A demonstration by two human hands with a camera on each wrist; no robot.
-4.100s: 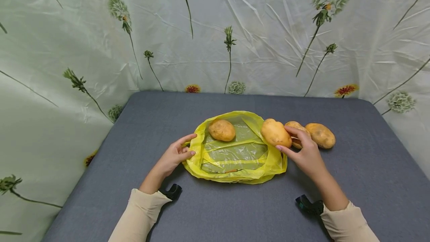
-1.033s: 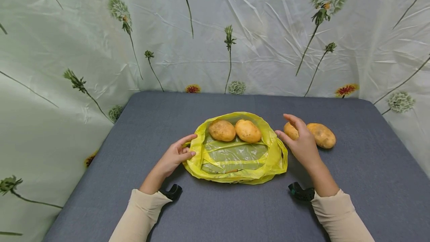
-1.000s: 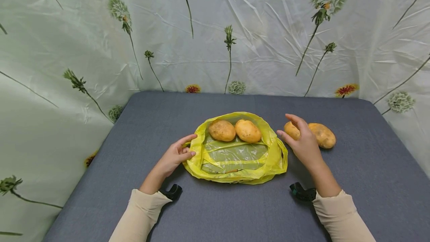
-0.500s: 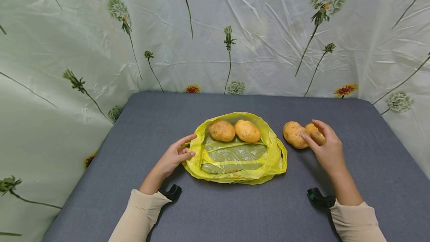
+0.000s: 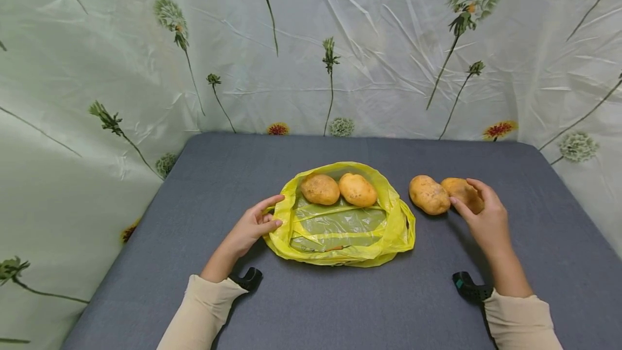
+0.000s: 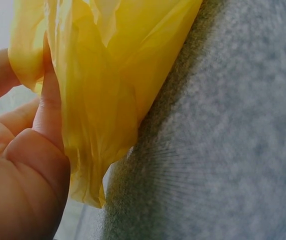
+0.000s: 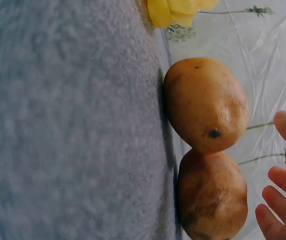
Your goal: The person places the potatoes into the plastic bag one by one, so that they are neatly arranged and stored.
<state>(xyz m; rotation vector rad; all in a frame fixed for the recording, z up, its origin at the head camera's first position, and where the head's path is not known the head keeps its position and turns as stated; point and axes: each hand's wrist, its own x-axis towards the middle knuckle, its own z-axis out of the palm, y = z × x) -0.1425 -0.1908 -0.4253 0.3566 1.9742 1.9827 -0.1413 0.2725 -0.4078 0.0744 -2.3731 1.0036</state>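
A yellow plastic bag (image 5: 400,231) lies on its base with its mouth spread wide. Two potatoes rest side by side inside it, a brownish potato (image 5: 320,189) and a paler potato (image 5: 358,189). My left hand (image 5: 250,228) holds the bag's left rim; in the left wrist view the thumb and fingers (image 6: 48,107) are at the yellow film. To the right of the bag, a potato (image 5: 430,195) touches a second potato (image 5: 461,192) on the table. Over that second one hovers my right hand (image 5: 488,220), its fingers spread and, in the right wrist view, apart from both potatoes (image 7: 205,105).
The grey cloth-covered table (image 5: 335,307) extends around the bag. A flower-printed curtain (image 5: 301,85) hangs behind it and along the left side. Black wrist devices (image 5: 250,278) sit below both hands.
The paler potato went from my right hand into the bag. That hand then came back empty and moved right, over the farther loose potato. My left hand stayed at the bag rim.
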